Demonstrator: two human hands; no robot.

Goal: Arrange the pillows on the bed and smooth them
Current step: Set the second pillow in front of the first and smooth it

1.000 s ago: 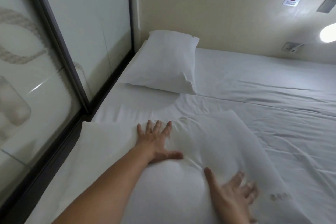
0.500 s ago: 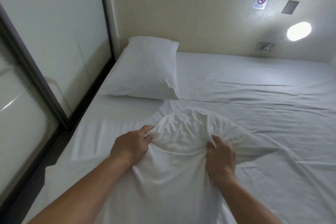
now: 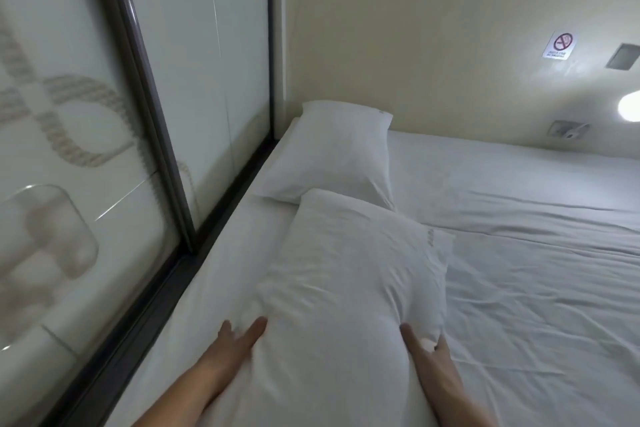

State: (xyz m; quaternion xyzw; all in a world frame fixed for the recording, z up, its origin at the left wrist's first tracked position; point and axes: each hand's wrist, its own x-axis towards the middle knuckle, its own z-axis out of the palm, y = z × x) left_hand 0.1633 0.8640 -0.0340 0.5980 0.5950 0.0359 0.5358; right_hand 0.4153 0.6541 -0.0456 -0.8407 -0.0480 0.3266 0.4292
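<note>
Near pillow (image 3: 353,288): I see it lying lengthwise on the bed (image 3: 519,288), close to the bed's left edge; its far corner overlaps the front edge of the far pillow (image 3: 332,152).
Far pillow: it sits in the far left corner of the bed, its back propped against the wall, its left side by the glass panel (image 3: 104,114).
Left hand (image 3: 239,340): I have it flat against the near pillow's left side, fingers apart and stretched out, not closed on anything, resting where pillow meets sheet.
Right hand (image 3: 426,354): it grips the near pillow's near right corner, thumb on one side and fingers on the other with a fold of white cloth pinched between them.
Bed: white sheet, creased across the right half, with a long ridge running from the pillows toward the right edge.
Wall: cream, carrying a no-smoking sign (image 3: 560,44), a lit round lamp (image 3: 630,107) at the picture's right edge, and a small socket plate (image 3: 568,129) just above the bed.
</note>
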